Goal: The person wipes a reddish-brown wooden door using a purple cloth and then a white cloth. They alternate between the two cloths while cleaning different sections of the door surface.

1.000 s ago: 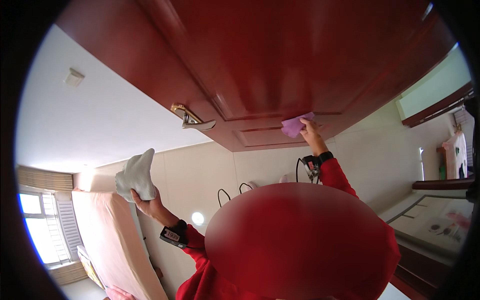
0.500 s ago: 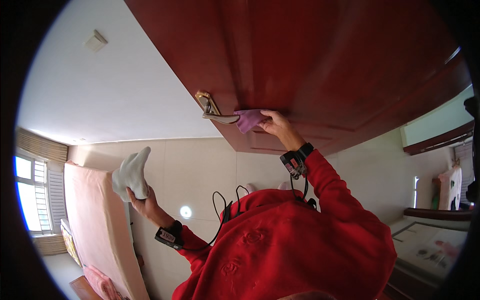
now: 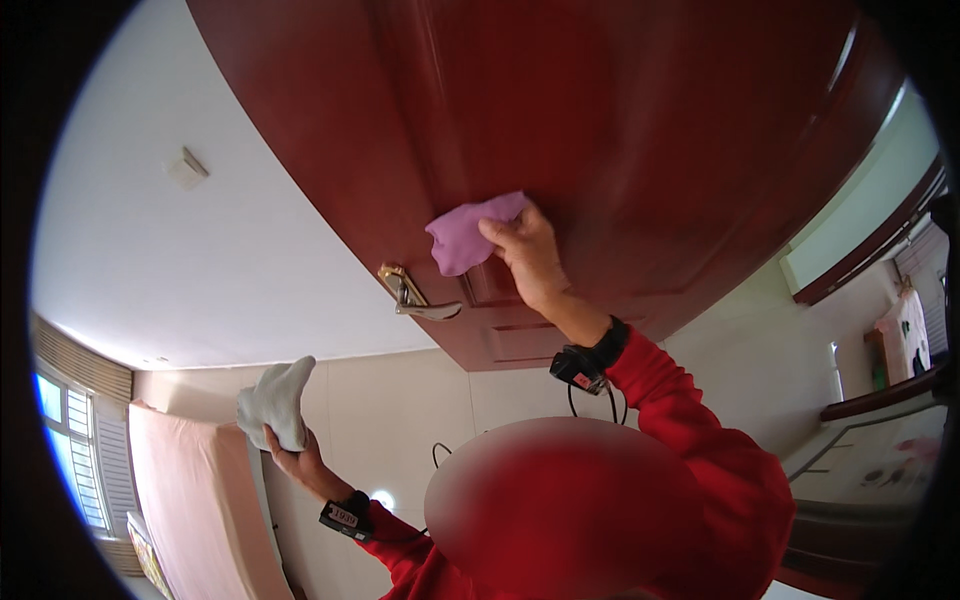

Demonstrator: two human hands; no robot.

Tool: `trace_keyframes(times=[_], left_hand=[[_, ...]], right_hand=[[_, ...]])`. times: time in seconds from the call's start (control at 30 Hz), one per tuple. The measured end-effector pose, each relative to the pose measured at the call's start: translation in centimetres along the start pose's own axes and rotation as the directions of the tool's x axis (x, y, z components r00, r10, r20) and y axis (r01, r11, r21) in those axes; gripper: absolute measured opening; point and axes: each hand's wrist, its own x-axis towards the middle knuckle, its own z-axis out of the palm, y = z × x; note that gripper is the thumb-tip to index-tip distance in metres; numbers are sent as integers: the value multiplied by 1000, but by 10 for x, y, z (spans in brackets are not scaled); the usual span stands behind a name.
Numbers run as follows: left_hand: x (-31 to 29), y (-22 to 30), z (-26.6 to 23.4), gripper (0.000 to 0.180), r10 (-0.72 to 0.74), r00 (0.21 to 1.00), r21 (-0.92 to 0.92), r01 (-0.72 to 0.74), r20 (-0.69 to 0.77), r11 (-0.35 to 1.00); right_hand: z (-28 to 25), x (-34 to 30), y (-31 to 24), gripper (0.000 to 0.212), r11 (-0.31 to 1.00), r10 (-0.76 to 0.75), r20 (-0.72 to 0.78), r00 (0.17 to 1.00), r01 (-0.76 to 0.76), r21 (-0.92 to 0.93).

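Note:
My right hand (image 3: 526, 253) grips a purple cloth (image 3: 463, 236) against the face of a dark red door (image 3: 560, 110). The cloth lies above the door handle (image 3: 428, 310), a metal lever on a gold-toned plate near the door's left edge, and apart from it. Off to the left, my left hand (image 3: 296, 461) holds up a folded pale grey cloth (image 3: 275, 403), away from the door. Fingers and thumb are closed on each cloth.
A white wall (image 3: 200, 260) with a light switch (image 3: 187, 168) stands left of the door. A bed with a pink cover (image 3: 190, 490) and a barred window (image 3: 75, 440) are at the far left. Pale floor tiles (image 3: 400, 410) lie below.
My right hand has moved the purple cloth up the door, from beside the handle's tip to above it. My view has tilted upward. The left hand still holds the grey cloth.

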Motion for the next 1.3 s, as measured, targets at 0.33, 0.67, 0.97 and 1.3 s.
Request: trace_keyframes(times=[0.33, 0.67, 0.97, 1.3], left_hand=[[1, 10, -6, 40, 67, 997, 64, -65, -35, 996], [7, -9, 10, 40, 34, 998, 44, -32, -48, 999], [4, -13, 10, 39, 20, 997, 54, -16, -75, 998], [-2, -27, 5, 36, -51, 998, 23, 52, -39, 998]], right_hand=[[-1, 16, -179, 24, 68, -943, 234, 237, 825, -561], [-38, 36, -100, 13, -453, -599, 698, 394, 552, -700], [-121, -19, 44, 11, -375, -123, 700, 704, 620, -689], [-236, -64, 168, 18, 20, 177, 484, 857, 488, -873]])
